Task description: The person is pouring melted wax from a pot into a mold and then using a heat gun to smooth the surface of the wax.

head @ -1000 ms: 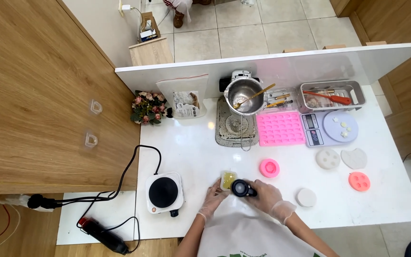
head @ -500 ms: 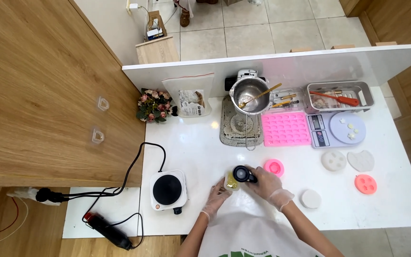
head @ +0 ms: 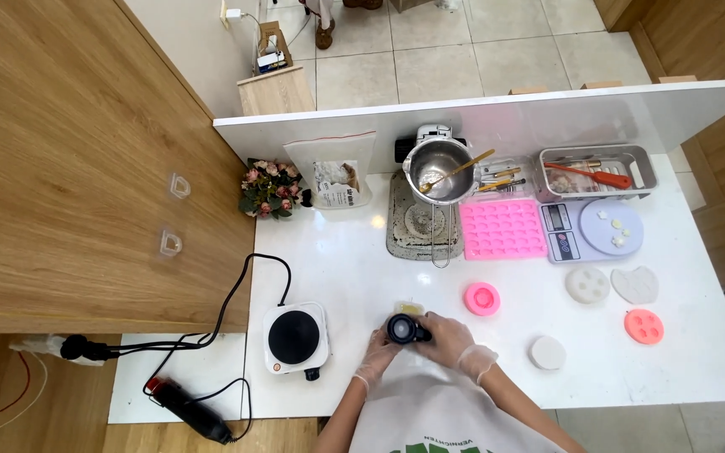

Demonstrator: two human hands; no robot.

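Both my hands wear thin clear gloves and meet near the table's front edge. My right hand grips a small dark round bottle, held over a small square yellow container that is mostly hidden behind it. My left hand touches the bottle and the container from the left; whether it grips either is hard to tell.
A small electric hotplate stands left of my hands, its cable running off the white table. Behind are a metal pot with a spoon, a pink mould tray, a scale, round moulds, a flower bunch and a bag.
The dark bottle and my right hand have shifted left and nearer to me, now covering more of the yellow container. My left hand stays beside them.
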